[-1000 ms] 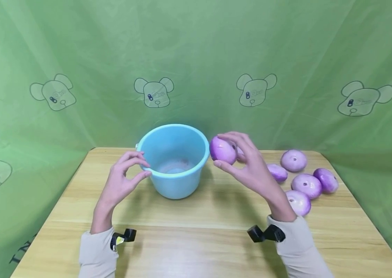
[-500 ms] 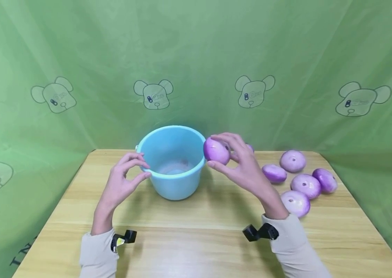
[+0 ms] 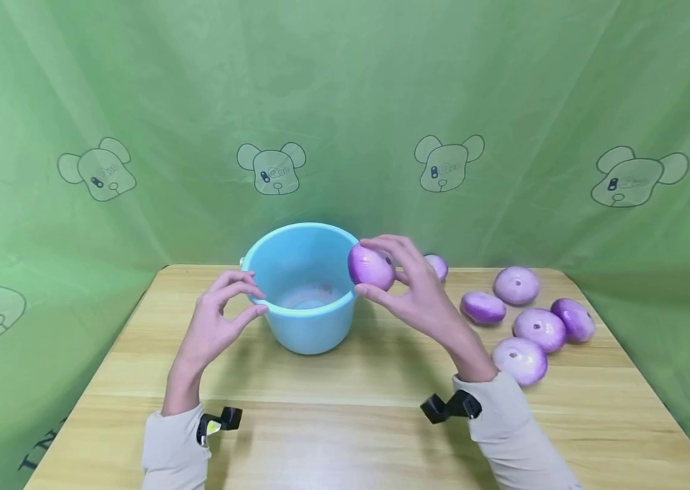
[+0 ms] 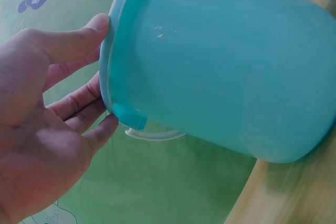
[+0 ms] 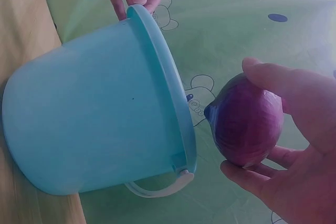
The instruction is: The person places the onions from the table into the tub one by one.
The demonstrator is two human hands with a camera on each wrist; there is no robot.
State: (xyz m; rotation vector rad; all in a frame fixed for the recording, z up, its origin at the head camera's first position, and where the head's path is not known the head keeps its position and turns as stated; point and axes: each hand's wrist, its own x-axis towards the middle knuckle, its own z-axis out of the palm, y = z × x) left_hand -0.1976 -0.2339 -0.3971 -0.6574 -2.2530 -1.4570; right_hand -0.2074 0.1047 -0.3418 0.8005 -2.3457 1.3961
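A light blue bucket (image 3: 311, 330) stands upright on the table, its inside partly visible in the head view. At its left rim, my left hand (image 3: 216, 320) pinches the edge between thumb and fingers; the left wrist view shows the thumb (image 4: 79, 40) on the rim. My right hand (image 3: 421, 296) grips a purple onion (image 3: 371, 267) beside the bucket's right rim. In the right wrist view the held onion (image 5: 247, 121) is apart from the rim, its pointed tip towards the bucket.
Several more purple onions (image 3: 519, 361) lie on the right of the wooden table (image 3: 320, 442); one onion (image 3: 437, 267) sits behind my right hand. A green printed cloth (image 3: 357, 82) hangs at the back and sides. The bucket's white handle (image 5: 163, 188) hangs down behind it.
My right hand has moved left with the onion, closer to the bucket's right rim. The left hand stays on the rim, and the bucket keeps its place.
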